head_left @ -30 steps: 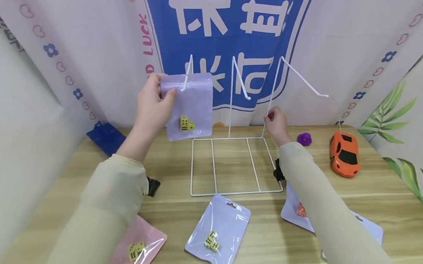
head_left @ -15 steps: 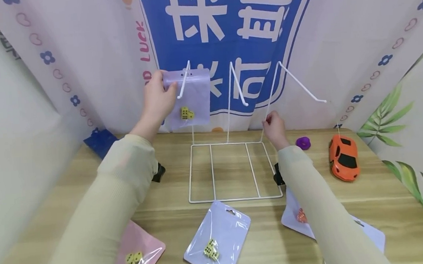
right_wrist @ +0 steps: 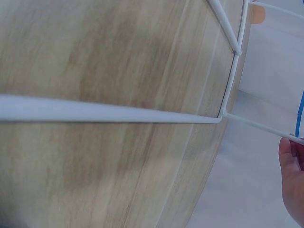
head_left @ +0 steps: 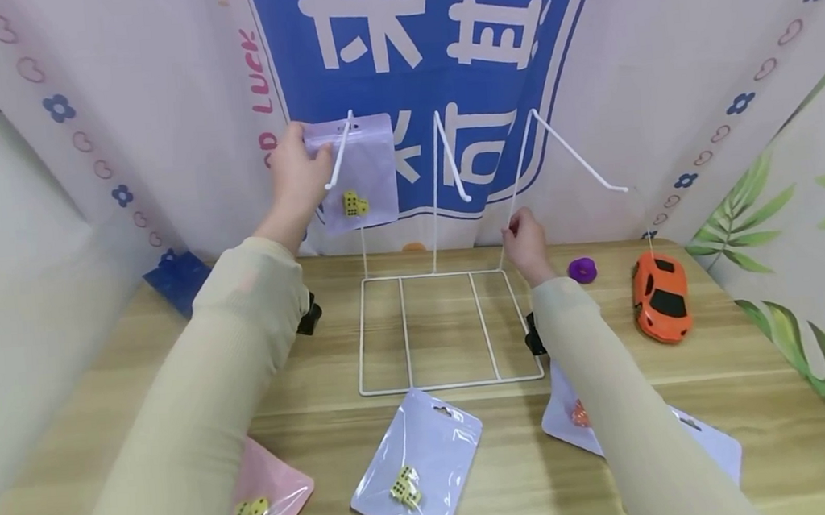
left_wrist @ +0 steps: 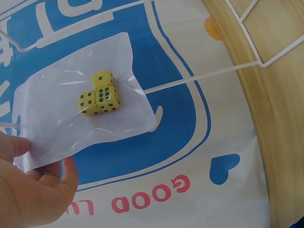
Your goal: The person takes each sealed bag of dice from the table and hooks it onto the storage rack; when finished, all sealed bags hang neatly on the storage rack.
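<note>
My left hand pinches the left edge of a pale purple zip bag between thumb and fingers. Yellow dice show inside the bag, and larger in the left wrist view as dice. At its top, the bag's hang hole lies at the left hook of a white wire display rack; the hook appears to pass through it. My right hand pinches the rack's right upright low down, as the right wrist view shows with fingers on the wire.
A middle hook and a right hook hold nothing. In front lie a purple bag, a pink bag and partly covered purple bags. An orange toy car and purple object are right; a blue packet is left.
My left hand has raised the bag and moved it back along the left hook, towards the upright. My right hand keeps its grip on the rack. The head view has shifted slightly.
</note>
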Available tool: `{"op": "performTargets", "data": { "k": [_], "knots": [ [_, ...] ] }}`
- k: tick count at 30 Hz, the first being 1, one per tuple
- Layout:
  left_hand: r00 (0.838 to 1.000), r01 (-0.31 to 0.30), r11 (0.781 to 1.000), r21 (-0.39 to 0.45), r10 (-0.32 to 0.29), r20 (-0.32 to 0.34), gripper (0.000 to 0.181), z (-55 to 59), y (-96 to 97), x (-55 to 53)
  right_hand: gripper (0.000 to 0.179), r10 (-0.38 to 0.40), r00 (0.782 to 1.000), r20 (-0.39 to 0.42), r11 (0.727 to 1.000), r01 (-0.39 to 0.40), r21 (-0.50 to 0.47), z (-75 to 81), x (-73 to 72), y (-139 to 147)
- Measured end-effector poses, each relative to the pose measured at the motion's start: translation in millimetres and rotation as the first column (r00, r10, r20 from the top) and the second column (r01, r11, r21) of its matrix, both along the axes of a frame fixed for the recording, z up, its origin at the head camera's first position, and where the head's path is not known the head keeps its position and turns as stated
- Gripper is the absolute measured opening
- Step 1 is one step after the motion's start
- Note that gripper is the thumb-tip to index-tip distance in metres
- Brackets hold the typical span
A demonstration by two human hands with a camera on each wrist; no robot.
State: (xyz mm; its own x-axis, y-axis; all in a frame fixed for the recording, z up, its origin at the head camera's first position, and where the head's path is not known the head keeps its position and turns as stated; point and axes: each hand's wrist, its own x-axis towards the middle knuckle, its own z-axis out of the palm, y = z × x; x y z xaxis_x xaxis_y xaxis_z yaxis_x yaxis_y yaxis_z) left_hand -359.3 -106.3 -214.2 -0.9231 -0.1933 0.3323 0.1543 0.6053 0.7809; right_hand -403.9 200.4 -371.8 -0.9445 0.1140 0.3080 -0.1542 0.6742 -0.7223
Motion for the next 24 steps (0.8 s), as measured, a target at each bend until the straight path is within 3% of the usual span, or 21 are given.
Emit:
{"op": "performTargets", "data": {
  "k": [3,9,12,15,17,20,22,24],
  "knots": [
    [1.000,-0.005,1.000,0.018,0.004,0.026,0.037,0.6,-1.7,-1.0,0.009,0.003,1.000,-0.009,1.000,-0.003,0.004,1.0,-1.0,-1.5],
    [0.999,0.038,0.996,0.080,-0.039,0.010,0.039,-8.2,-8.5,2.9,0.009,0.003,1.000,-0.011,1.000,-0.003,-0.001,-0.7,-1.3,0.0],
    [0.998,0.057,0.997,0.044,-0.058,0.022,0.042,-17.4,-22.7,20.4,0.008,0.018,0.999,-0.037,1.000,-0.018,-0.009,-1.6,2.5,-3.7],
    [0.986,0.146,0.985,-0.088,-0.138,0.090,0.040,-27.3,-42.6,46.7,0.007,0.021,0.998,-0.064,1.000,-0.022,-0.010,-1.2,5.9,-5.9],
    [0.971,0.218,0.952,-0.215,-0.189,0.149,0.036,-34.8,-56.6,67.4,0.008,0.020,0.997,-0.070,1.000,-0.021,-0.010,-1.1,6.5,-6.6],
    [0.940,0.305,0.876,-0.373,-0.215,0.264,0.032,-49.6,-75.5,100.2,0.008,0.018,0.998,-0.065,1.000,-0.018,-0.006,-1.1,5.9,-6.6],
    [0.924,0.337,0.835,-0.435,-0.203,0.325,0.031,-63.0,-86.4,120.2,0.009,0.015,0.998,-0.059,1.000,-0.015,-0.010,0.3,6.1,-7.0],
    [0.902,0.362,0.813,-0.457,-0.181,0.392,0.029,-78.1,-96.7,137.6,0.009,0.013,0.999,-0.049,1.000,-0.013,-0.009,2.3,6.9,-7.5]
  ]
}}
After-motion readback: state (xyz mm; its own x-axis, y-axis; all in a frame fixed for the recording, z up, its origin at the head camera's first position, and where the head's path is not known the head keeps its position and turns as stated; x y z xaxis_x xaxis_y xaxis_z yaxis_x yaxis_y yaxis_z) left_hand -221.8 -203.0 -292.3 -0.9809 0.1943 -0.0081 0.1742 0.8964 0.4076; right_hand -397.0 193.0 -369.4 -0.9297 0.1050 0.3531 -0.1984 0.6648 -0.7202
